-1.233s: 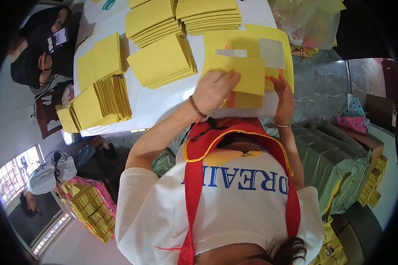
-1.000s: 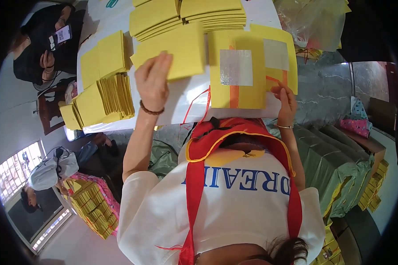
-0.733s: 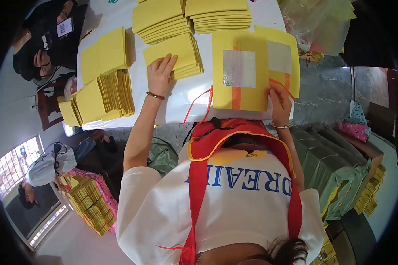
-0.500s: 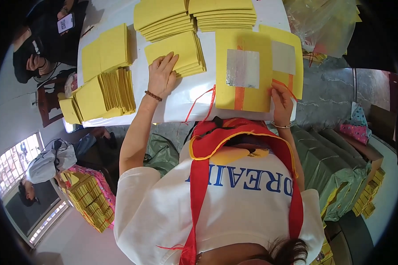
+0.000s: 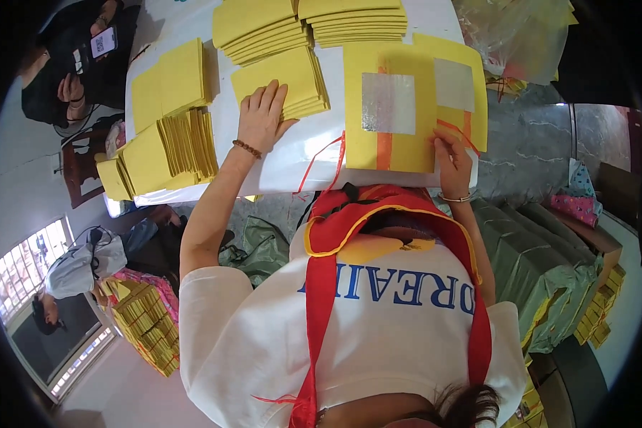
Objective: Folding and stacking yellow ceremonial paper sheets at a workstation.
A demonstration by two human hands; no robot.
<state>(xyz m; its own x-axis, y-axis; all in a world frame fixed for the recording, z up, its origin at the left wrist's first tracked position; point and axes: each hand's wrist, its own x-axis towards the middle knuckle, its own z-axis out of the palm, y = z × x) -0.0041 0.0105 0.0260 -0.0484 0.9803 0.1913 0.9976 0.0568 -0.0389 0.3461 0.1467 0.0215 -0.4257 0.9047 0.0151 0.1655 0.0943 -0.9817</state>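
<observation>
My left hand lies with fingers stretched out on the near-left edge of a small stack of folded yellow paper pieces. My right hand is closed, thumb and fingertips together at the right edge of a large yellow sheet; what is between them I cannot make out. This sheet bears a shiny, see-through rectangle over an orange strip. Partly under it, to the right, is a second yellow sheet with a similar patch. A thin red ribbon crosses just above my right fingers.
More yellow stacks stand at the table's far side and left. Another red ribbon hangs over the near edge. A clear plastic bag is at the far right. Green wrapped bundles stand right of me. A person holds a phone at far left.
My left hand has flattened on the small stack, fingers straighter. My right hand stays at the sheet's edge, its fingers slightly shifted. The whole view has tilted a little.
</observation>
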